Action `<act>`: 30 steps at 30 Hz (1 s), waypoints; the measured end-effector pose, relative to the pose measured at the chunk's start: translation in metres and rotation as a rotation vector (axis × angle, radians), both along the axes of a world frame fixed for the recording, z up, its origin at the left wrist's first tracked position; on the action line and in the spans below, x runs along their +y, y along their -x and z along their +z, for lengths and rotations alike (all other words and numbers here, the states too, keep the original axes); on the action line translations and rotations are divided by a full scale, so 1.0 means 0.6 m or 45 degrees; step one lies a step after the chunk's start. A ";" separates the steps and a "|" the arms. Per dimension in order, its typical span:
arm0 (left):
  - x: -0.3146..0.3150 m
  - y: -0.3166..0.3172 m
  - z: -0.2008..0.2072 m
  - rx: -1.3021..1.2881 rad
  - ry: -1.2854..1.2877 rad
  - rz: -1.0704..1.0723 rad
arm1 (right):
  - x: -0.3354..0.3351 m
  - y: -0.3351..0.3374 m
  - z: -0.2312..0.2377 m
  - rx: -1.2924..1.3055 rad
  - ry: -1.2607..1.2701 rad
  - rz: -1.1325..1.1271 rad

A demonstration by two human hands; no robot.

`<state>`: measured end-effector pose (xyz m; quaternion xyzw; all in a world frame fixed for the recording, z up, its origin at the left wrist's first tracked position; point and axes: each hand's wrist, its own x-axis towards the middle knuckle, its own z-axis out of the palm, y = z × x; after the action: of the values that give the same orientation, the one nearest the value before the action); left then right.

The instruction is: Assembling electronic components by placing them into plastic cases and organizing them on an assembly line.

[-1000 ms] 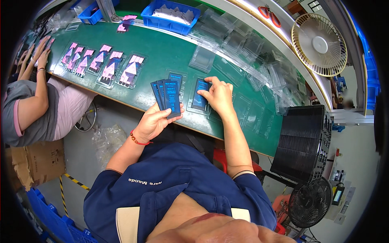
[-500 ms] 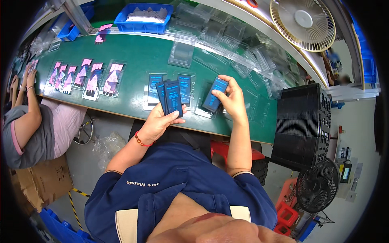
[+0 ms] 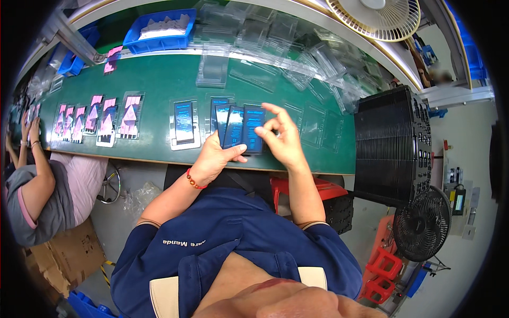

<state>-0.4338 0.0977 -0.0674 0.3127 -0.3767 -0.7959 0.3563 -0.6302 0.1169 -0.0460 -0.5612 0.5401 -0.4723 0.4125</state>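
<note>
Two thin black phone batteries with blue print (image 3: 234,129) are fanned out in my left hand (image 3: 213,160), pinched between thumb and fingers. They overlap the middle clear plastic tray, where another battery (image 3: 219,101) shows in part. Just right of them, a battery (image 3: 254,126) lies on the right-hand tray. Beside its right edge is my right hand (image 3: 283,139), fingers apart and holding nothing, the thumb close to the battery; I cannot tell if it touches. On the left, one battery (image 3: 184,121) sits in a clear tray (image 3: 175,144).
Several trays with pink-tabbed pieces (image 3: 129,114) stand left on the green table (image 3: 154,79). Empty clear trays (image 3: 213,69) pile up at the back near a blue bin (image 3: 159,45). A black tray stack (image 3: 384,148) rises at right. A co-worker's arm (image 3: 40,159) is far left.
My right hand has let go of the battery, which now lies on the right-hand tray. My left hand has shifted right with its batteries. The whole view has turned slightly.
</note>
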 end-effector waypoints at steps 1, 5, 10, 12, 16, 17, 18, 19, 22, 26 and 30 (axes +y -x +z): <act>-0.001 0.001 -0.003 0.000 -0.058 -0.058 | -0.001 0.018 0.003 0.010 0.020 -0.124; -0.006 -0.006 -0.011 0.100 -0.010 -0.107 | -0.004 0.114 -0.004 0.405 -0.075 -0.418; -0.007 0.001 0.002 0.287 -0.034 -0.158 | 0.008 0.113 -0.023 1.203 0.029 -0.418; -0.004 0.014 0.020 0.283 -0.117 -0.119 | 0.013 0.092 -0.005 1.281 0.066 -0.507; -0.002 0.043 0.017 -0.009 0.048 -0.186 | 0.020 0.057 0.002 0.567 0.157 -0.317; 0.000 0.054 0.013 -0.078 0.099 -0.219 | 0.023 0.035 0.003 0.175 0.093 -0.243; 0.002 0.063 0.008 -0.147 0.155 -0.246 | 0.024 0.023 0.006 -0.218 0.034 -0.161; 0.004 0.071 0.004 -0.145 0.192 -0.233 | 0.026 0.032 -0.001 -0.245 0.050 -0.149; 0.001 0.064 0.017 -0.122 0.036 -0.261 | 0.025 0.110 -0.018 -0.291 0.120 -0.524; -0.004 0.039 0.017 -0.184 0.053 -0.166 | 0.024 0.231 -0.023 0.497 -0.094 -0.755; -0.008 0.043 0.019 -0.227 0.069 -0.160 | 0.035 0.205 -0.038 1.133 -0.183 -0.773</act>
<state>-0.4598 0.0932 -0.0561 0.3481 -0.4472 -0.7752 0.2792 -0.7534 0.1381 -0.0689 -0.4962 0.8313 -0.2490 0.0263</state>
